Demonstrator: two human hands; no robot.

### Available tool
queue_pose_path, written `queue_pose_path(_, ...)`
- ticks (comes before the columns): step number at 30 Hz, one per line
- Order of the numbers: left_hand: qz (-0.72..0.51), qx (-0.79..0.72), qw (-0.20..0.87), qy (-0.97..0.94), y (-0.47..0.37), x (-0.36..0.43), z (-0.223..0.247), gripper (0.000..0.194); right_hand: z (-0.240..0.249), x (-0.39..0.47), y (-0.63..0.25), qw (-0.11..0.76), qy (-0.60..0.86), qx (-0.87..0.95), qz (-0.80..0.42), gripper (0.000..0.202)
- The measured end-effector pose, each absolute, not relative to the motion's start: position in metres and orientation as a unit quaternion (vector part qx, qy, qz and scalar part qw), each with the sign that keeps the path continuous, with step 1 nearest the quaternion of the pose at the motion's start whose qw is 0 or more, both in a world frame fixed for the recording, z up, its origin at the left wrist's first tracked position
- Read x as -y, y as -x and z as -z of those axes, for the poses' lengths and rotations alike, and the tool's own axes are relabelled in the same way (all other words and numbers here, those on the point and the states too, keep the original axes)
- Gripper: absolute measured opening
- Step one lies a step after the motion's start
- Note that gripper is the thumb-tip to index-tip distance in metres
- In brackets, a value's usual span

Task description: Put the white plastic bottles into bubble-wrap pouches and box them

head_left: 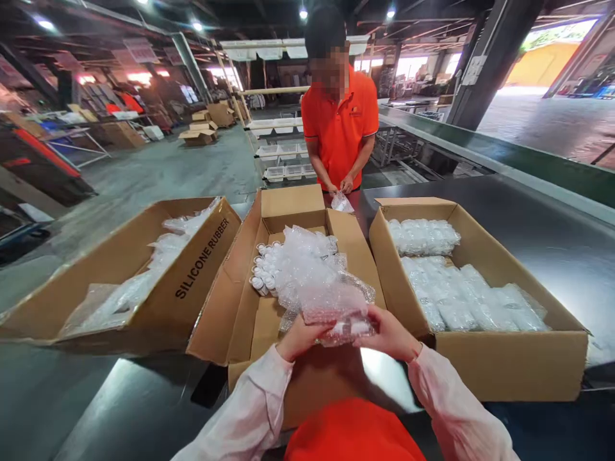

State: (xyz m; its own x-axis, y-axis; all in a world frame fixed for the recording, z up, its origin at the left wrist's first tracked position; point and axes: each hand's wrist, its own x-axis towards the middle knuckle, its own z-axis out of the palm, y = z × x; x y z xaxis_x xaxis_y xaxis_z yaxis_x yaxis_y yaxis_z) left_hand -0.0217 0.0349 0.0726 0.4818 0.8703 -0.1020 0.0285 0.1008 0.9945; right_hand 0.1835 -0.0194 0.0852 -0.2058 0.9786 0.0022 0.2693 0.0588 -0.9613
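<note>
Between my two hands is a bubble wrap bag [343, 320] with white pieces showing through it. My left hand [303, 336] grips its left end, thumb on top, and my right hand [390, 333] closes on its right end. The bag is over the near end of an open cardboard box [257, 323]. Inside that box, a heap of bubble wrap bags [307, 269] lies beside several white cylindrical pieces [265, 269] at the left. What the held bag contains is too blurred to name.
An open box [512, 365] of wrapped packs [461, 291] stands at the right. At the left is a box marked SILICONE RUBBER [192, 282] with bubble wrap inside. Across the table, a person in an orange shirt [339, 128] handles a clear bag [342, 202]. A conveyor [528, 153] runs behind.
</note>
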Motion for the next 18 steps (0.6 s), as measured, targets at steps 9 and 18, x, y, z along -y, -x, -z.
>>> queue_pose_path(9,-0.239,-0.156,0.443,-0.849,0.035,-0.032,-0.09,0.06,-0.072,0.039,-0.17,0.334,0.584,0.458,-0.581,0.037)
queue_pose_path(18,-0.169,-0.329,0.668,-0.646,0.006,0.001,-0.072,0.045,-0.096,0.064,-0.171,0.2,0.482,0.829,-0.202,0.074)
